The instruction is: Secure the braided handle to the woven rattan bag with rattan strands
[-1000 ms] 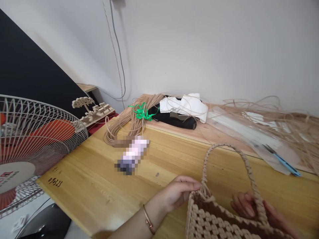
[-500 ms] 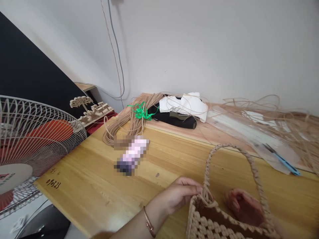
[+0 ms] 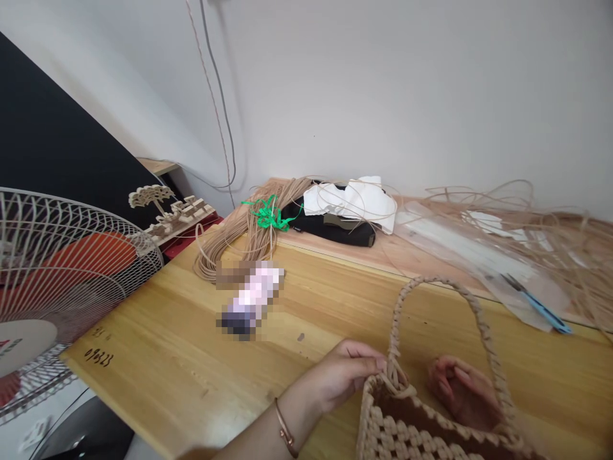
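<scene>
A tan woven handbag (image 3: 397, 434) with an arched, wrapped handle (image 3: 433, 281) is at the lower right, its lower part cut off by the frame. At the left foot of the handle, my left hand (image 3: 357, 364) pinches the crossed strands with thumb and fingers. My right hand (image 3: 462, 390) shows through the handle's arch, behind the bag's near rim. Its fingers curl loosely around a hollow palm, and I see nothing in them. The bag hides its lower part.
A bundle of tan cord (image 3: 230, 246) with a green tie (image 3: 271, 214) lies on the wooden table (image 3: 158, 332). Behind are white paper (image 3: 368, 198), a black pouch (image 3: 335, 233), loose strands (image 3: 565, 230) and a blue-handled tool (image 3: 541, 306). A fan (image 3: 86, 255) stands left.
The view has shifted slightly. My left hand keeps its pinch at the handle's foot. Behind the rim, my right hand has moved slightly, with its fingers still curled.
</scene>
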